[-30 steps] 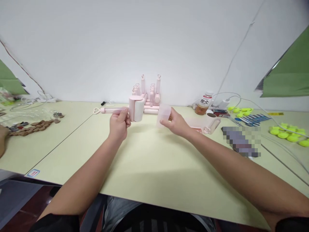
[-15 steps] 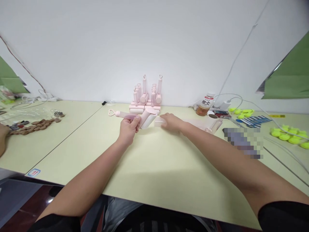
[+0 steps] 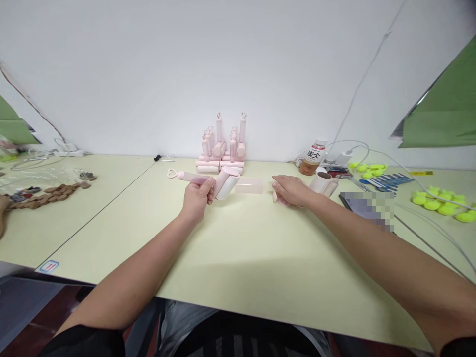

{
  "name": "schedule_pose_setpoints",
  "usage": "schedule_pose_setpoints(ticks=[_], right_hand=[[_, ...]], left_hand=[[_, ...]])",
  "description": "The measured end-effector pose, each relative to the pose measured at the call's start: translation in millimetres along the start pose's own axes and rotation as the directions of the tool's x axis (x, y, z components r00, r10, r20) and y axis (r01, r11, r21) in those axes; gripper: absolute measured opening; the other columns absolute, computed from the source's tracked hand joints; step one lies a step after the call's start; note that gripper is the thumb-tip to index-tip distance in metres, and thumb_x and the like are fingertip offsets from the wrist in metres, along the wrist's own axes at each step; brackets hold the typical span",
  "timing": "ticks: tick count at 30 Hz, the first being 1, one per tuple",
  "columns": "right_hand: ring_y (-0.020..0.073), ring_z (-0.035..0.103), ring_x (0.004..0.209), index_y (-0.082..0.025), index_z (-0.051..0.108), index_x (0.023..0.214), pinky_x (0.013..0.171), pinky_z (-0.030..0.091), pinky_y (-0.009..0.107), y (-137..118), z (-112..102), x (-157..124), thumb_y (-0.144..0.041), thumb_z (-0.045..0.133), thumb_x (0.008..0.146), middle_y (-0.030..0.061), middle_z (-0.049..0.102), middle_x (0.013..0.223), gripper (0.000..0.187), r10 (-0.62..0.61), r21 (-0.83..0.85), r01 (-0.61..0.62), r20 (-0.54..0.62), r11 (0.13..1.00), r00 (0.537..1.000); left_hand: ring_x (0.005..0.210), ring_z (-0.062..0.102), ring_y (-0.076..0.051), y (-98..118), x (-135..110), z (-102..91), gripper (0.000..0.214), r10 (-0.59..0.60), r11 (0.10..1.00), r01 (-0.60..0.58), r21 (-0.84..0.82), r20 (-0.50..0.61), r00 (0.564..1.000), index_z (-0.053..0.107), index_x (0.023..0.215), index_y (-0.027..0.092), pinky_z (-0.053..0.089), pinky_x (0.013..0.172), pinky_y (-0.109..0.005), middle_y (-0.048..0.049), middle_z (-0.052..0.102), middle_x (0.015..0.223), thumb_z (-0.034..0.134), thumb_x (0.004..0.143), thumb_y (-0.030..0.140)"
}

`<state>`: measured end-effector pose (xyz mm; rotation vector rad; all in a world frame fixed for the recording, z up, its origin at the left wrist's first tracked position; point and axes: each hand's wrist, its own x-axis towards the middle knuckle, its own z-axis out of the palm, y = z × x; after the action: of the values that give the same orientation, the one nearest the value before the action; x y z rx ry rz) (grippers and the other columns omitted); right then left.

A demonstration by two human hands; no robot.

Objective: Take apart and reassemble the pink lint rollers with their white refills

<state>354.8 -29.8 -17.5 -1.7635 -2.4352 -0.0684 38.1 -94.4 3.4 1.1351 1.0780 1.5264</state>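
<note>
My left hand [image 3: 197, 192] is closed around the clear-pink handle of a pink lint roller [image 3: 226, 182], held just above the pale green table [image 3: 238, 248]. The handle's heart-shaped loop points left and the white roll tilts right. A translucent pink cover [image 3: 250, 186] lies on the table right of the roll, apart from both hands. Further right, my right hand [image 3: 292, 191] lies palm down with its fingers stretched out. A small pink piece [image 3: 275, 198] shows under its fingertips; whether they grip it I cannot tell.
Several pink rollers [image 3: 223, 148] stand stacked at the wall. A drink bottle [image 3: 312, 158], a roller with a brown core [image 3: 324, 182], a blurred flat object [image 3: 368, 208], yellow-green caps [image 3: 439, 203] and cables lie right. Brown pieces [image 3: 55, 192] and another person's hand [image 3: 2, 218] are left.
My right hand put the translucent cover down beside the roll and moved right onto the pink piece. My left hand lowered the roller and tilted it.
</note>
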Motion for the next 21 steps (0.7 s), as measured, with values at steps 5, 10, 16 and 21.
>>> schedule_pose_setpoints(ticks=[5,10,16,21], right_hand=[[0.0339,0.048,0.132,-0.012,0.052,0.138,0.106,0.037,0.050,-9.5,5.2,8.2,-0.038,0.026,0.098,0.0179,0.054,0.143,0.054,-0.016,0.029,0.017,-0.036,0.999,0.999],[0.0346,0.051,0.129,-0.010,0.054,0.135,0.104,0.039,0.051,-10.6,9.5,12.8,-0.036,0.030,0.097,0.0193,0.057,0.139,0.052,-0.038,0.056,0.043,-0.085,0.998,0.996],[0.0351,0.047,0.132,-0.006,0.050,0.137,0.109,0.034,0.053,-23.9,-5.0,6.9,-0.036,0.029,0.098,0.0223,0.053,0.141,0.054,-0.022,0.105,0.047,-0.221,0.993,0.975],[0.0314,0.058,0.118,-0.015,0.048,0.137,0.099,0.044,0.048,-86.4,-14.6,-21.2,-0.055,0.047,0.092,0.0172,0.062,0.131,0.060,-0.028,0.597,0.234,-0.334,0.768,0.942]], left_hand=[[0.040,0.042,-0.006,-1.1,0.0,-0.9,0.037,-0.011,1.000,0.011,0.019,-0.007,1.000,0.053,0.056,0.015,0.030,0.038,-0.020,0.0037,0.047,0.047,0.070,0.073,0.044],[0.041,0.042,-0.006,-0.3,0.2,-1.1,0.038,-0.004,1.000,0.004,0.020,-0.002,1.000,0.053,0.056,0.015,0.031,0.039,-0.019,0.0034,0.048,0.047,0.071,0.073,0.044],[0.041,0.043,-0.006,1.3,-1.2,-0.5,0.036,-0.034,0.999,0.034,-0.011,0.034,0.999,0.055,0.060,0.015,0.032,0.039,-0.018,0.0035,0.049,0.049,0.073,0.072,0.043],[0.042,0.048,-0.006,0.5,-11.2,5.9,0.042,-0.117,0.979,0.148,-0.143,0.205,0.972,0.061,0.066,0.013,0.034,0.038,-0.018,0.0010,0.056,0.054,0.076,0.070,0.052]])
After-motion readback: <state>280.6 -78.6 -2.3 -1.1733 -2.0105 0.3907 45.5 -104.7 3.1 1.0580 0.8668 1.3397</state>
